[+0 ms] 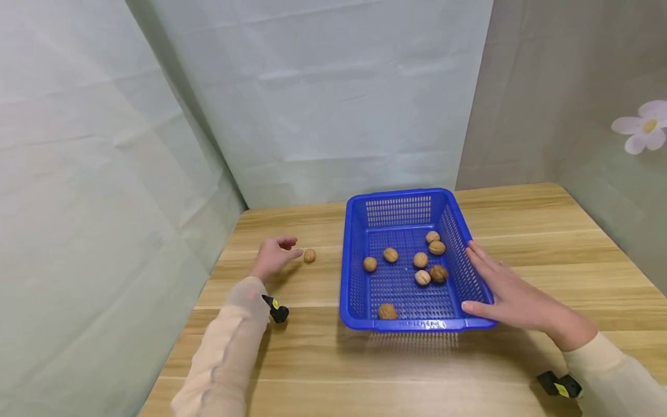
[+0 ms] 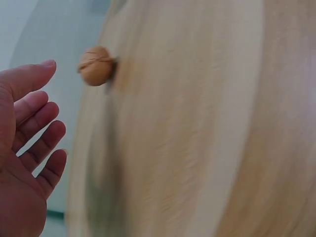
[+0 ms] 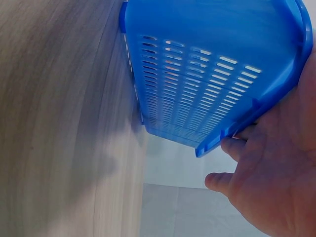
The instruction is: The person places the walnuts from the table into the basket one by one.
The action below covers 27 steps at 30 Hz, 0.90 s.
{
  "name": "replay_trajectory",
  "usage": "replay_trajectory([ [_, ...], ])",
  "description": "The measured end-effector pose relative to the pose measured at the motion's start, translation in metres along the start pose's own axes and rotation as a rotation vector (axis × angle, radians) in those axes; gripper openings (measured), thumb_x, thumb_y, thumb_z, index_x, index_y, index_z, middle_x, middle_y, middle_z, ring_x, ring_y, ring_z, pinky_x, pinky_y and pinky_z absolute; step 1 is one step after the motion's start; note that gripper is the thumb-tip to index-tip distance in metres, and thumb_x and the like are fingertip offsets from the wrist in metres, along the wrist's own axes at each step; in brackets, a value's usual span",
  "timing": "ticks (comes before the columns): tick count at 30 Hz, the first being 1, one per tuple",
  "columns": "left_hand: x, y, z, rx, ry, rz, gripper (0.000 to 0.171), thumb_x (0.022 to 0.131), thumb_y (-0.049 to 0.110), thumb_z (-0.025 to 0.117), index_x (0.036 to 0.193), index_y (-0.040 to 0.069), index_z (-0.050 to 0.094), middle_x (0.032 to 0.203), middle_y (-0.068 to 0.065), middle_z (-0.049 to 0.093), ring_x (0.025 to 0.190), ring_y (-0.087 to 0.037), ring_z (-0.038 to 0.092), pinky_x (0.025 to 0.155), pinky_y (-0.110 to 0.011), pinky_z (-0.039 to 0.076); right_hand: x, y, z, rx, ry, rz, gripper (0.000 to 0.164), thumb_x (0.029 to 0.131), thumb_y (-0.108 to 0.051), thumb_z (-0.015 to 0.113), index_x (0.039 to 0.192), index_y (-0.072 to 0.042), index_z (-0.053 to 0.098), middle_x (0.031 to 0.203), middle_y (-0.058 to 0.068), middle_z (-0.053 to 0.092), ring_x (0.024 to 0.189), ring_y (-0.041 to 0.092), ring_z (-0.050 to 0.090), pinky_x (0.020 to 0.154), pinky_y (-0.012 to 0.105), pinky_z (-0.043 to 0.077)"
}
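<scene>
My left hand [image 1: 272,257] is over the left part of the table, thumb and fingers apart with nothing between them. Just beyond the thumb tip lies a single walnut [image 1: 310,255] on the wood; in the left wrist view a small gap separates this walnut [image 2: 96,65] from the thumb. A blue plastic basket [image 1: 420,325] with slotted walls stands right of it, holding several walnuts, one of them darker [image 1: 438,273]. On the basket's right rim rests my right hand [image 1: 513,295], fingers extended along the rim and thumb at the near right corner.
The wooden table [image 1: 312,359] has its far edge against a pale cloth backdrop [image 1: 323,104]. More cloth hangs along the left side, and a grey cloth with a printed flower [image 1: 648,125] hangs at the right. Black wrist devices [image 1: 276,310] sit on both sleeves.
</scene>
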State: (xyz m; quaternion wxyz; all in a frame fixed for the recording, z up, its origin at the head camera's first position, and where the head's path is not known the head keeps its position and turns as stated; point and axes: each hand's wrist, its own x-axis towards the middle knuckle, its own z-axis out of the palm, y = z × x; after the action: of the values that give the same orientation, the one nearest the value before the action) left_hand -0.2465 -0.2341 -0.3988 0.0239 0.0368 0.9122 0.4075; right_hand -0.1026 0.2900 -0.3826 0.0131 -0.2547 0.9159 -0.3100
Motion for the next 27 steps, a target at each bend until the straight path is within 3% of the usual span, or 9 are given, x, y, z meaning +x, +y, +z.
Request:
replay_trajectory([
  [8, 0.001, -0.011, 0.021, -0.009, -0.002, 0.004, 0.059, 0.078, 0.036, 0.080, 0.121, -0.002, 0.063, 0.116, -0.015, 0.065, 0.107, -0.029, 0.060, 0.093, -0.043, 0.047, 0.000, 0.000, 0.002, -0.005, -0.003, 0.010, 0.102, 0.084, -0.043, 0.071, 0.155, -0.006, 0.006, 0.161, 0.010, 0.000, 0.143, 0.042, 0.010, 0.099, 0.071, 0.025],
  [12, 0.002, -0.011, 0.028, 0.015, -0.003, 0.028, 0.055, 0.077, 0.032, 0.082, 0.117, -0.001, 0.065, 0.114, -0.014, 0.066, 0.107, -0.028, 0.060, 0.094, -0.042, 0.047, -0.001, 0.001, 0.001, -0.010, -0.005, 0.016, 0.103, 0.084, -0.045, 0.070, 0.155, -0.006, 0.007, 0.161, 0.010, -0.001, 0.143, 0.042, 0.010, 0.099, 0.071, 0.025],
  [18, 0.002, -0.008, 0.034, 0.075, 0.001, 0.083, 0.045, 0.075, 0.022, 0.084, 0.112, 0.000, 0.068, 0.109, -0.013, 0.068, 0.103, -0.026, 0.062, 0.091, -0.040, 0.048, 0.000, 0.002, 0.001, -0.005, -0.006, 0.018, 0.103, 0.084, -0.044, 0.071, 0.155, -0.007, 0.006, 0.161, 0.009, -0.001, 0.143, 0.042, 0.010, 0.100, 0.071, 0.024],
  [27, 0.001, -0.009, 0.037, 0.094, -0.009, 0.070, 0.041, 0.077, 0.020, 0.082, 0.111, 0.002, 0.068, 0.107, -0.011, 0.068, 0.100, -0.024, 0.062, 0.089, -0.040, 0.049, 0.000, 0.004, 0.003, -0.003, -0.009, 0.019, 0.102, 0.084, -0.044, 0.070, 0.155, -0.008, 0.006, 0.161, 0.008, -0.002, 0.144, 0.041, 0.009, 0.100, 0.071, 0.024],
])
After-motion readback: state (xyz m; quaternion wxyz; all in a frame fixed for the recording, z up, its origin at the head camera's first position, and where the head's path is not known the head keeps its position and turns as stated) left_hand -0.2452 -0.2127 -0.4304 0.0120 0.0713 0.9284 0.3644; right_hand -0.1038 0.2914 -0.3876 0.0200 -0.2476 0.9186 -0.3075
